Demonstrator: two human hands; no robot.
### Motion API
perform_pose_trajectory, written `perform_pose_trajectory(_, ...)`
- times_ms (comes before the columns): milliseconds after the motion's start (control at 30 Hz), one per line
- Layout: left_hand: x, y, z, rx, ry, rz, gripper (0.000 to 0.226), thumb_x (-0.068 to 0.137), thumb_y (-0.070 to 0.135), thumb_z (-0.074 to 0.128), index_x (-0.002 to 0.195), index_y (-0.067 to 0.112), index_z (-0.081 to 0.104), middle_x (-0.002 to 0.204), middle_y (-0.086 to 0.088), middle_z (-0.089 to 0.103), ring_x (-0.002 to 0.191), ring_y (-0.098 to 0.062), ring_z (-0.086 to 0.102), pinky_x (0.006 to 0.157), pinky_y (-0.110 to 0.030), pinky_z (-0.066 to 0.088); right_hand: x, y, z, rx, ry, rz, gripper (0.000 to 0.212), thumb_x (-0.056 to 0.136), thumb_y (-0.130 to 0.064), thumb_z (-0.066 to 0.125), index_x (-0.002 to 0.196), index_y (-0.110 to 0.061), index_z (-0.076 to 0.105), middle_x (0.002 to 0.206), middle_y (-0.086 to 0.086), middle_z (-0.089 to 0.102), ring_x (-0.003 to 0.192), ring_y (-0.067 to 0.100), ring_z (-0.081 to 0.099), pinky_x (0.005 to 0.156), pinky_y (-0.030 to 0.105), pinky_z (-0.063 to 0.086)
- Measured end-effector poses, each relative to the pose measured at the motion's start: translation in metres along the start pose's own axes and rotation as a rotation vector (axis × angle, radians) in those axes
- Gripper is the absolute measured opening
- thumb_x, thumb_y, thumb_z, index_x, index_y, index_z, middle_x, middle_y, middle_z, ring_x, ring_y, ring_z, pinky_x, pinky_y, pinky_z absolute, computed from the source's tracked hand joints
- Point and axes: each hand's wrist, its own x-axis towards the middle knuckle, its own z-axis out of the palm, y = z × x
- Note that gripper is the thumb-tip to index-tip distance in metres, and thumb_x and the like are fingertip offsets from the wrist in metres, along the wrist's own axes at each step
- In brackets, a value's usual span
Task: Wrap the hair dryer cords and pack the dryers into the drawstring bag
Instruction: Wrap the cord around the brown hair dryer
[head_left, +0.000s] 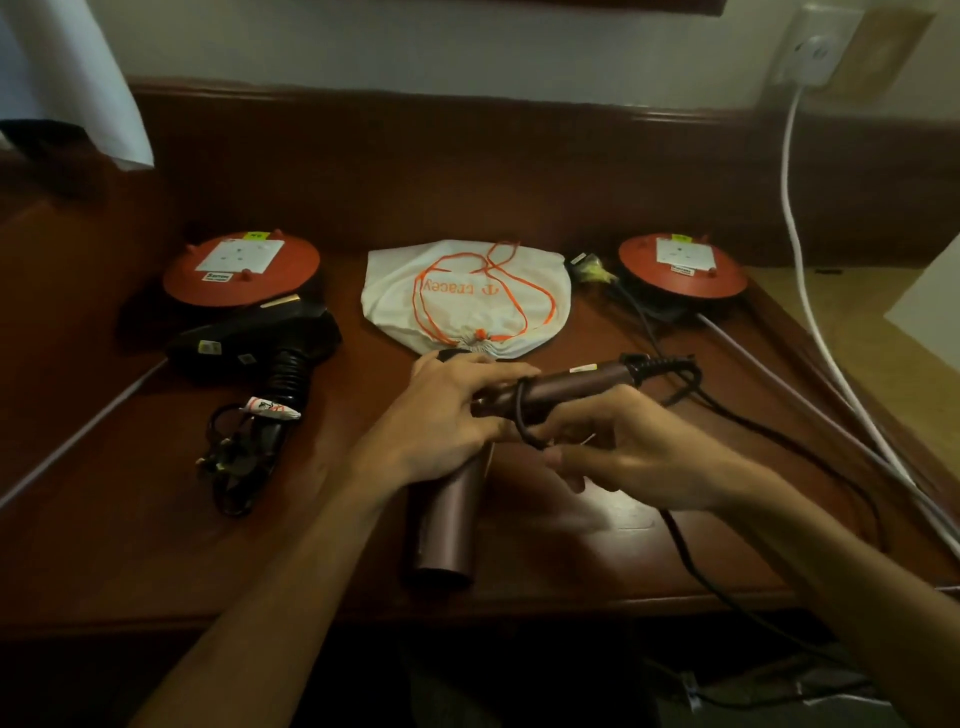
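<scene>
Lying flat, cinched drawstring bag (467, 296)

Dark wooden desk (545, 540); on it: black dryer (260, 343), white drawstring bag (467, 296), two red discs (241, 273).

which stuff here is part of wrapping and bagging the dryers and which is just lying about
Job: pink dryer gripped by left hand; its black cord pinched by right hand; black dryer; drawstring bag.

Lying about: two red reels; white cable; lampshade.

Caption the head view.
Left hand steadies brown dryer while right hand loops its cord around the handle.
</scene>
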Motion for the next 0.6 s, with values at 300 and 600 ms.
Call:
perform_pose_trajectory(300, -0.004, -0.005, 0.000, -0.066, 0.089, -0.070, 0.056, 0.071, 0.035, 0.086, 0.122, 0.041, 0.065, 0.119, 0.018, 0.069, 0.120, -0.010, 0.059, 0.104, -0.040, 0.044, 0.004, 0.049, 0.025, 0.427, 0.042, 0.412, 0.045, 0.084, -0.040, 0.074, 0.085, 0.004, 0.072, 0.051, 0.005, 0.044, 0.044, 0.016, 0.036, 0.044, 0.027, 0.029)
perform_pose_trajectory(600, -0.002, -0.014, 0.002, -0.065, 0.064, -0.047, 0.047, 0.073, 0.038, 0.085, 0.116, 0.038, 0.067, 0.111, 0.025, 0.065, 0.120, -0.011, 0.058, 0.106, -0.047, 0.043, 0.038, 0.055, 0.009, 0.551, -0.072, 0.564, 0.023, 0.086, -0.021, 0.074, 0.073, -0.008, 0.061, 0.049, -0.003, 0.041, 0.040, 0.007, 0.028, 0.039, 0.020, 0.020)
